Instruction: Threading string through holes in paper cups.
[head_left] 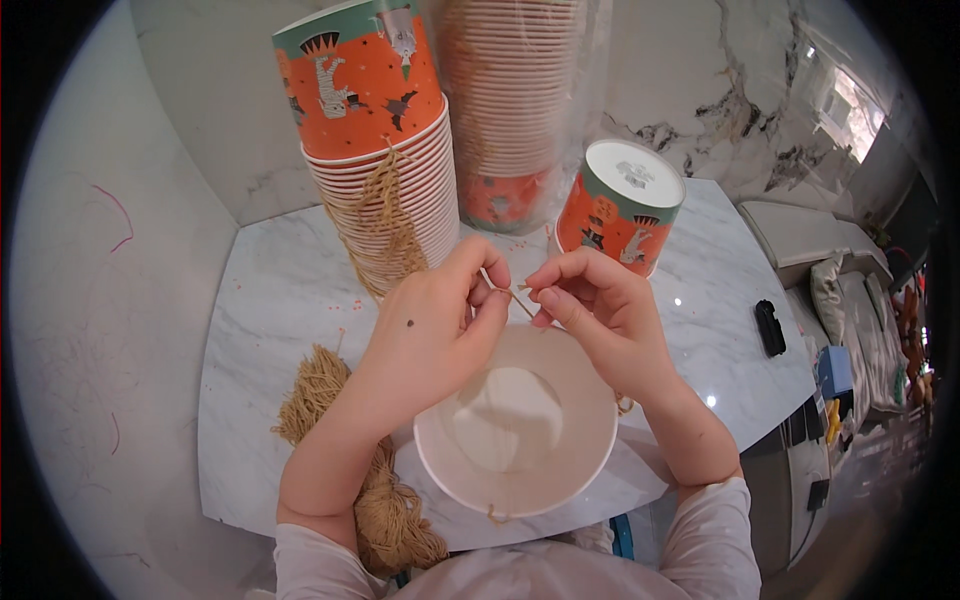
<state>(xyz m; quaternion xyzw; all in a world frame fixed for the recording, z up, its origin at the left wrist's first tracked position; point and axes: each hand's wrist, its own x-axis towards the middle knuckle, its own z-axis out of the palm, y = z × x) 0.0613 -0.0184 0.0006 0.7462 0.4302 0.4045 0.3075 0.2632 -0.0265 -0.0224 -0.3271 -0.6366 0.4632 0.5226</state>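
Left hand (pixel 425 320) grips a cord (pixel 521 303) between thumb and forefinger — above the tub (pixel 590 440). Right hand (pixel 618 325) also pinches it — exact contact hard to confirm.

No words or numbers could be read. A grey printed mark (pixel 637 174) stood on the white base of the upturned paper tub (pixel 618 210), its details too small to make out.
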